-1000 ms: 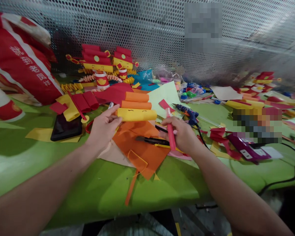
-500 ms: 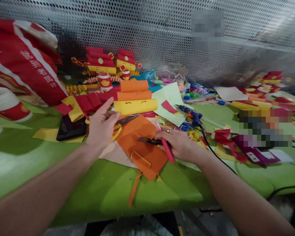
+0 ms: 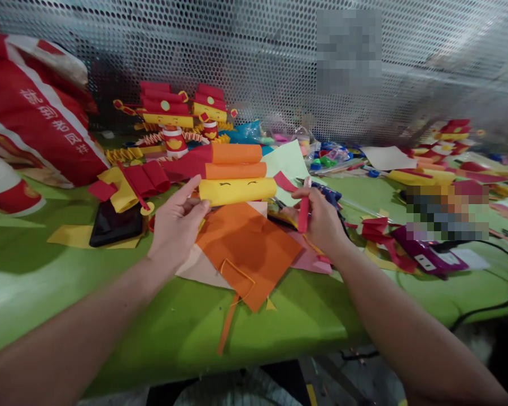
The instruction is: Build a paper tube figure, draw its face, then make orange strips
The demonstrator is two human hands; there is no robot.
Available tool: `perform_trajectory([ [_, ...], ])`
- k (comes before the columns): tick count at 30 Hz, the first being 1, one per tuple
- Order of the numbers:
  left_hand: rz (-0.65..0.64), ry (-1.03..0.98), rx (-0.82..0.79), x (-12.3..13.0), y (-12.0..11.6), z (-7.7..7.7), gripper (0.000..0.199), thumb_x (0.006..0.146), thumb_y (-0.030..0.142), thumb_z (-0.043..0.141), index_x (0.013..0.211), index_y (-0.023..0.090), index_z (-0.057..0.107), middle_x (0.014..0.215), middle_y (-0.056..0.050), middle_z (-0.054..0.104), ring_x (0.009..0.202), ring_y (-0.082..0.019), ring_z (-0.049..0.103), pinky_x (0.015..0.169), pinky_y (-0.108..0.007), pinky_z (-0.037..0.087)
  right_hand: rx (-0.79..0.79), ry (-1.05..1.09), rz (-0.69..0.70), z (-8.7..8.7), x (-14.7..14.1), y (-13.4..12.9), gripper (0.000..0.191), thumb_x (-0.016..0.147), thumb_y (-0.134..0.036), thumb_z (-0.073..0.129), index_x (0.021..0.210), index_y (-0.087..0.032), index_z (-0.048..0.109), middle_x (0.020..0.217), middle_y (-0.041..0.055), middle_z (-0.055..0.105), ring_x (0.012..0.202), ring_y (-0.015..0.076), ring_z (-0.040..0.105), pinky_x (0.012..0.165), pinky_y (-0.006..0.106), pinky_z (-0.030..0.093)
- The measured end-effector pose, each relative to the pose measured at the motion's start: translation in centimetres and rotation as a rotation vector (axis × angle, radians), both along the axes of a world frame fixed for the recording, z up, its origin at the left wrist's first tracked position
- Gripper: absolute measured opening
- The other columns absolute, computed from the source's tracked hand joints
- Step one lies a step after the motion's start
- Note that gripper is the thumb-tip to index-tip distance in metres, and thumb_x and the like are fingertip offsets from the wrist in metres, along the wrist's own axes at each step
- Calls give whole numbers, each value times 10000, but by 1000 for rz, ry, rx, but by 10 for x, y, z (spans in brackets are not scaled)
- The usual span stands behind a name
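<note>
My left hand pinches the left end of a paper craft: a yellow paper roll with two drawn closed eyes. Two orange paper rolls stand above it. In my right hand is a pink marker pen, gripped to the right of the yellow roll. A dark blade shows by the right fingers; its handle is mostly hidden. Below the craft lies an orange paper sheet with an orange strip at its lower edge.
At left are a black phone, a red bag and a paper cup. Finished red-and-yellow figures stand behind. A blue glue gun lies behind my right hand. Paper scraps and a purple box are at right.
My right hand has moved up and to the right with the pen, off the orange sheet. The scissors there have shifted right too. My left hand still holds the craft, tilted slightly differently.
</note>
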State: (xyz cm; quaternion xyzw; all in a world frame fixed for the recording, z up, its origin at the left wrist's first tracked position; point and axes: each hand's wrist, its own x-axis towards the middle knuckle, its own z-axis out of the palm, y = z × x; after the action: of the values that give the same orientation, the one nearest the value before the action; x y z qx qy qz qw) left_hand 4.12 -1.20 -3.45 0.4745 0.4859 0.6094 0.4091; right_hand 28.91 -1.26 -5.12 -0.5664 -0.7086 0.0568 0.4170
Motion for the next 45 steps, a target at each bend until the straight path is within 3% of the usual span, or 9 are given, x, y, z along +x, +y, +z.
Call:
perform_trajectory([
  [4,-101,32,-85,5,-4,-5,541,680,198,659,1218,206,596,672,42,602,638,-80,563,663,-223,493,61,228,40,-1,-7,0,161,804,-338,546,920,-247,481,694,-20,553,600,140,550,581,266,451],
  [9,-280,242,-245,5,-6,-4,629,715,201,624,1330,207,488,693,18,651,664,-130,615,674,-276,527,83,-47,168,0,-10,-7,161,813,-280,553,960,-227,516,882,57,625,725,184,582,657,308,472],
  [15,-453,601,-426,4,-11,12,678,793,249,536,1430,164,319,721,-33,677,540,-160,613,468,-255,458,-72,-231,262,-7,-13,-9,242,799,-250,604,1030,-219,539,891,77,636,755,217,587,666,322,478],
  [19,-287,1026,-240,3,-20,18,593,816,317,506,1378,158,401,793,-50,678,673,-216,644,607,-337,497,-82,-267,348,-8,-15,-8,224,809,-212,584,1029,-215,539,956,84,649,840,225,603,739,338,490],
  [23,-17,1359,234,3,-27,17,422,854,283,447,1240,141,542,1067,-136,637,1006,-294,597,860,-442,465,-83,-311,375,-6,-16,-10,227,815,-186,556,1042,-191,546,1022,111,650,908,243,603,811,374,481],
  [29,-287,1584,718,6,-34,0,334,891,207,402,1127,103,615,1106,-145,652,1031,-276,592,876,-415,475,-89,-314,411,-5,-17,-13,225,838,-227,530,1061,-207,559,982,106,655,863,243,609,786,390,496],
  [35,-426,1659,806,10,-39,-12,251,861,148,462,1016,93,651,1028,-156,679,942,-270,618,820,-403,486,-1,-236,427,-5,-19,-13,228,878,-231,473,1084,-228,570,1005,97,670,924,235,620,831,406,495],
  [39,-430,1560,629,14,-37,-9,256,873,180,459,1056,90,614,943,-140,690,865,-246,642,766,-372,506,136,-77,490,1,-23,-19,270,904,-350,471,1115,-224,582,929,73,697,890,203,632,889,400,480],
  [45,-320,1495,444,15,-35,-9,428,872,278,496,1250,84,450,1067,-162,664,899,-255,655,673,-349,520,-68,220,530,5,-35,-31,170,870,-354,538,896,-207,620,840,43,690,750,149,649,665,282,531],
])
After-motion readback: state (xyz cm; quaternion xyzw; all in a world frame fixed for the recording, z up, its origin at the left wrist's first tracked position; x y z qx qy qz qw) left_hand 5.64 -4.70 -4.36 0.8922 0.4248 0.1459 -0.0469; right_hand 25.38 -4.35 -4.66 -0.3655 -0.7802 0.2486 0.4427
